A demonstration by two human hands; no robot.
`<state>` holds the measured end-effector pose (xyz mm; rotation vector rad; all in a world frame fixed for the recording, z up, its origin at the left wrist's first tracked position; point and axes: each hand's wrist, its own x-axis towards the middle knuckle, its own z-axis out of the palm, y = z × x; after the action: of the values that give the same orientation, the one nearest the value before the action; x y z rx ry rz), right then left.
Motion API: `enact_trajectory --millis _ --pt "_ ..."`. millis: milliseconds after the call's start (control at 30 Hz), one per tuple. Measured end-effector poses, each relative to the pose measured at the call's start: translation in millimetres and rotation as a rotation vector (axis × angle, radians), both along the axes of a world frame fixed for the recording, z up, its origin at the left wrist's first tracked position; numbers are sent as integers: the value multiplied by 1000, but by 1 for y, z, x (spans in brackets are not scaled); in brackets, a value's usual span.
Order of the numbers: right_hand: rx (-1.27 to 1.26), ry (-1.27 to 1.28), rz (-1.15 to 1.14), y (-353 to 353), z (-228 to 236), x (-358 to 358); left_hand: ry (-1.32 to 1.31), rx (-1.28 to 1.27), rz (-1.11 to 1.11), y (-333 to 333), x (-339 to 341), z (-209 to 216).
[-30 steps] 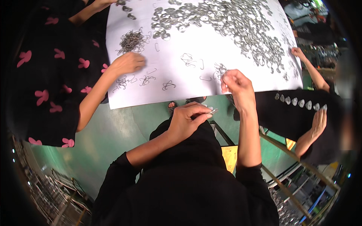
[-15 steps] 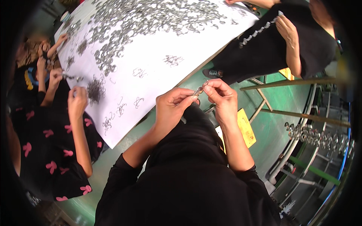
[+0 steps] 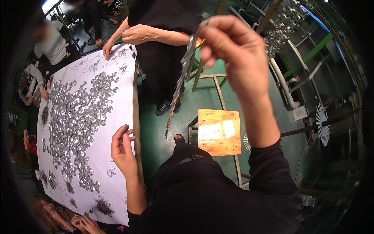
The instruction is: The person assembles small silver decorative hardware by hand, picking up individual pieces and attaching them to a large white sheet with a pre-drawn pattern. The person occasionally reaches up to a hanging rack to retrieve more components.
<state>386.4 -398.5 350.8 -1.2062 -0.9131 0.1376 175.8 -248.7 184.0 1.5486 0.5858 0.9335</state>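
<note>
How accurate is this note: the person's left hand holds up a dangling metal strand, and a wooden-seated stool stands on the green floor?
One error: the head view shows the right hand holding up the dangling metal strand, not the left hand. The wooden-seated stool does stand on the green floor.

Head-mtd L fisheye cam, wide, facing dn.

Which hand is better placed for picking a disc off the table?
Likely the left hand: it looks empty and is nearer the discs; the right hand, up clear of the table, holds a metallic strand.
</note>
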Motion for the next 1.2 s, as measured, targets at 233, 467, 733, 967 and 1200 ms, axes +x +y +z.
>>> enact_trajectory --millis 233,467,733,967,1200 --pt "153 -220 -307 -85 80 88 43 -23 12 13 16 -5" --pt "121 -49 -629 -139 91 163 96 -16 -7 29 40 -12" --pt "58 -141 -842 -227 77 275 142 27 -48 46 72 -21" --pt "137 -121 -1041 -297 114 337 160 4 -79 48 104 -24" --pt "200 -181 -1083 -317 134 381 192 64 -64 57 114 -28"
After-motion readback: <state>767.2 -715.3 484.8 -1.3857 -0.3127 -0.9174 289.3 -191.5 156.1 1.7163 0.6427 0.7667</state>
